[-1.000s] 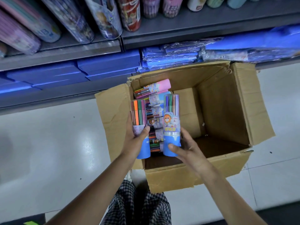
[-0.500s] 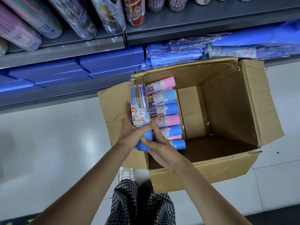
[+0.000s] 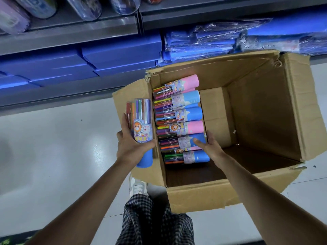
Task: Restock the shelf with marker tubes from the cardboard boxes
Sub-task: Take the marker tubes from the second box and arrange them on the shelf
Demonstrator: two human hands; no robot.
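Note:
An open cardboard box point(image 3: 194, 197) stands on the floor below the shelf point(image 3: 79, 32). Several marker tubes point(image 3: 178, 119) with pink or blue caps lie stacked along its left inner wall. My left hand point(image 3: 131, 147) grips two blue-capped marker tubes point(image 3: 142, 124) upright, side by side, over the box's left flap. My right hand point(image 3: 210, 147) reaches into the box, with its thumb over the blue cap of a tube low in the stack point(image 3: 198, 138) and its fingers round the cap's end.
Clear tubes point(image 3: 85, 6) lie on the upper shelf. Flat blue boxes point(image 3: 120, 53) and plastic-wrapped blue packs point(image 3: 200, 45) fill the lower shelf. The box's right half shows its bare bottom. My checked trouser leg and white shoe point(image 3: 137, 187) stand by the box's near left corner.
My right hand passed its tube to my left hand, which now holds both and has shifted left. The right hand moved into the box onto another tube.

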